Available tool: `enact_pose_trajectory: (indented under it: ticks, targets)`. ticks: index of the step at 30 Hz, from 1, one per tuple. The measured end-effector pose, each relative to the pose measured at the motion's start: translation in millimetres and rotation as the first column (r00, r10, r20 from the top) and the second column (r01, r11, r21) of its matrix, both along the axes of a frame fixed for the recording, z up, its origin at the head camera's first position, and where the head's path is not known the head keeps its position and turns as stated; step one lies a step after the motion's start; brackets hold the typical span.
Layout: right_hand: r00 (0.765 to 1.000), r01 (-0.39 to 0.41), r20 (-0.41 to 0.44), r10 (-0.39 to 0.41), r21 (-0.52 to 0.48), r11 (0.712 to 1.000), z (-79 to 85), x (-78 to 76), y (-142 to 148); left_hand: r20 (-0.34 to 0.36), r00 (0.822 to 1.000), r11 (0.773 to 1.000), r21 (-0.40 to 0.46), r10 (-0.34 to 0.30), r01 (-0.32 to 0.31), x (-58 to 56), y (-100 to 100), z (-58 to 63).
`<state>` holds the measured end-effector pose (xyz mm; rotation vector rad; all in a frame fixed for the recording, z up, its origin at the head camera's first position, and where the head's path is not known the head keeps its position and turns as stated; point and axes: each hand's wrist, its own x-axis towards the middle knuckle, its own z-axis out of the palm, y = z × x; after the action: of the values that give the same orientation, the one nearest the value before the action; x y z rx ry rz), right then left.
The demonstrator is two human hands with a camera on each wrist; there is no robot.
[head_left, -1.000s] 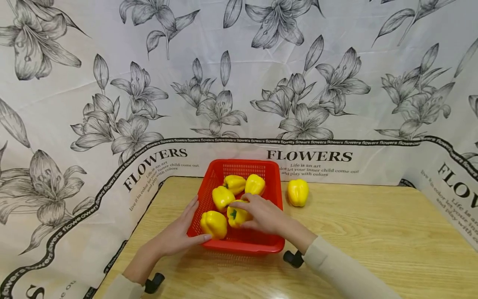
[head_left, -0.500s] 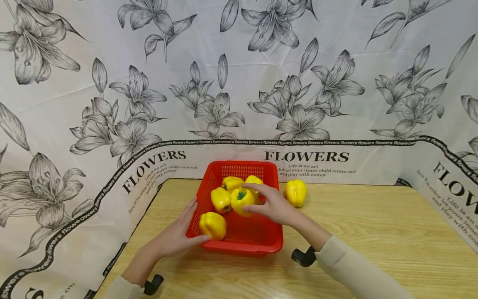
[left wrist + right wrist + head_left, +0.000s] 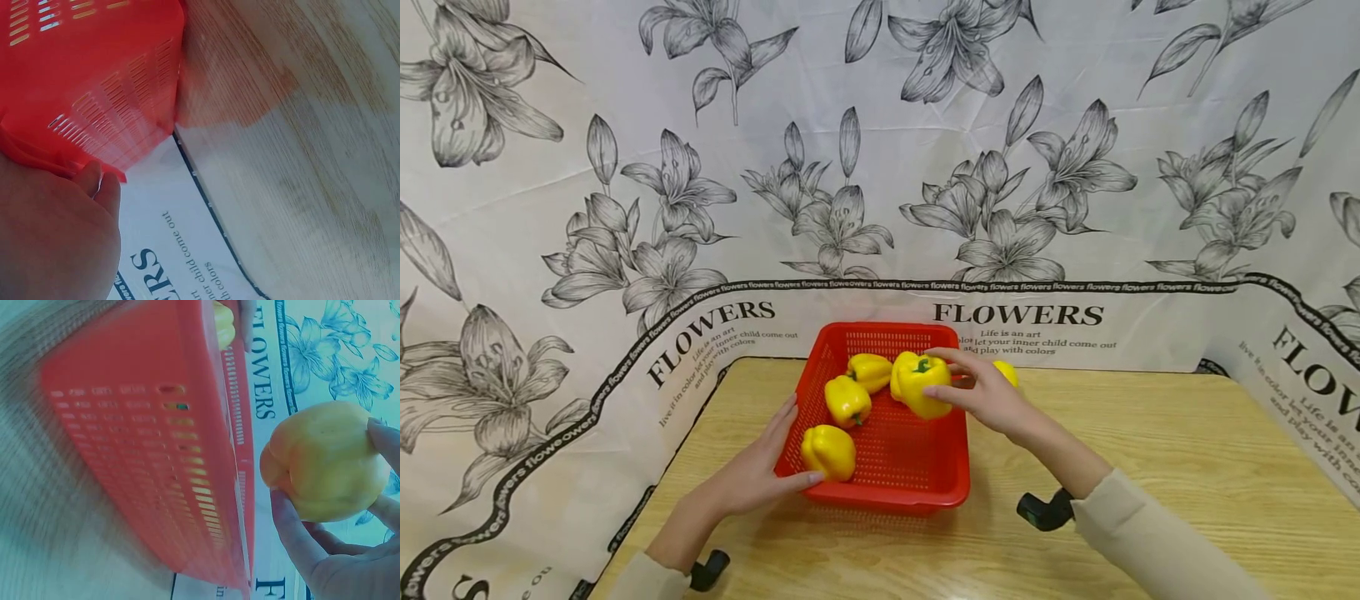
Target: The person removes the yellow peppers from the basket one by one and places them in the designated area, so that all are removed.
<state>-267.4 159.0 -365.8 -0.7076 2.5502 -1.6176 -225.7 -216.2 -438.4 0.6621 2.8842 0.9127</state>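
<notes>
A red perforated basket (image 3: 883,493) stands on the table with several yellow bell peppers inside, one of them a front pepper (image 3: 828,452). My left hand (image 3: 748,471) holds the basket's near-left corner, thumb over the front rim and fingers along the left side; the left wrist view shows its fingertips at the rim. My right hand (image 3: 988,392) grips a yellow bell pepper (image 3: 931,390) between thumb and fingers, over the basket's right part, green stem upward. In the right wrist view this pepper (image 3: 331,462) is beside the basket's rim. It partly covers another pepper (image 3: 901,375).
One more yellow bell pepper (image 3: 1006,372) sits on the wooden table (image 3: 1150,467) right of the basket, mostly hidden behind my right hand. A white cloth (image 3: 850,67) with printed flowers and lettering hangs behind the table and along its sides.
My right hand has lifted the pepper from the middle of the basket and carried it right and away from me, covering much of the pepper outside. My left hand stays at its corner.
</notes>
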Motion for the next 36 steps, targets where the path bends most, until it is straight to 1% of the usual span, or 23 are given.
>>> enact_pose_trajectory:
  ticks: [5, 11, 14, 21, 29, 36]
  targets:
    - [0.998, 0.014, 0.059, -0.013, -0.022, 1.000, 2.2, -2.0, 14, -0.011, 1.000, 1.000, 0.000, 0.001, -0.001, 0.7, 0, -0.4]
    - [0.992, 0.042, 0.121, -0.038, -0.036, 0.998, 1.6, -0.2, 35, -0.002, 1.000, 1.000, -0.003, 0.009, -0.009, 0.7, 0, -0.1]
    - [0.991, 0.057, 0.121, -0.053, -0.032, 0.998, 1.0, 0.8, 45, 0.006, 1.000, 1.000, 0.001, 0.009, -0.009, 1.1, 1, 0.9]
    - [0.992, 0.085, 0.090, -0.085, 0.008, 0.996, -0.7, -0.4, 67, 0.005, 1.000, 1.000, 0.000, 0.010, -0.010, 2.4, 2, 3.0]
    - [0.984, 0.143, 0.106, -0.146, 0.032, 0.989, -2.3, -2.5, 96, 0.008, 1.000, 1.000, -0.008, 0.015, -0.015, 1.2, 1, 0.2]
    - [0.979, 0.153, 0.127, -0.158, 0.049, 0.987, -3.4, -6.9, 116, 0.006, 1.000, 1.000, -0.007, 0.008, -0.008, -0.1, 1, -0.3]
